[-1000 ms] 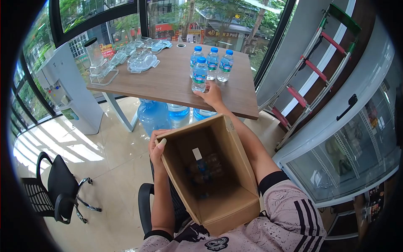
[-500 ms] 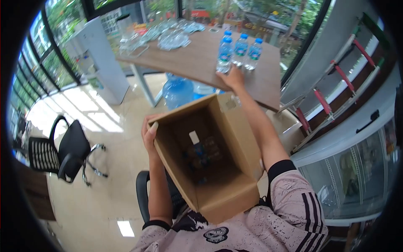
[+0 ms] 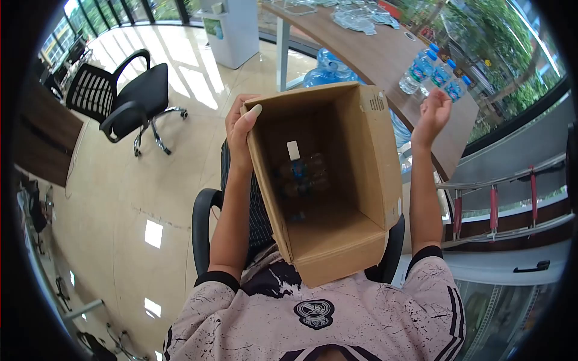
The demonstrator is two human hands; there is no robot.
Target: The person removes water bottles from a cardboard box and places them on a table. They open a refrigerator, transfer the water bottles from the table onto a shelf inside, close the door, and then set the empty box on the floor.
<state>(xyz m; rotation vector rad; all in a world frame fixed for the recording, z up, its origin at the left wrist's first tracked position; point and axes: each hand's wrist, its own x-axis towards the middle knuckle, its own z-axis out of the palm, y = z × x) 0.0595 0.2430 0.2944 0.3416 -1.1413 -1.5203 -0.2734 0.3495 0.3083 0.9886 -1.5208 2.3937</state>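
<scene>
Head view: the left hand point(image 3: 239, 127) has the cardboard box point(image 3: 383, 159) firmly by its left rim, thumb hooked over; clear bottles point(image 3: 313, 174) lie deep in its shadow — and there's the right hand point(image 3: 432, 115), fingers curled in, whether closed on anything I can't tell; it's beside four blue-capped water bottles point(image 3: 414, 77), upright on the wooden table point(image 3: 383, 57).

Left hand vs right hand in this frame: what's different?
Contact: the left hand grips the rim of the cardboard box; the right hand is clear of the box, close to the water bottles on the table.
Pose: the left hand's thumb lies over the rim; the right hand's fingers are bunched, pointing away from the body.
Shared: both are bare.
</scene>
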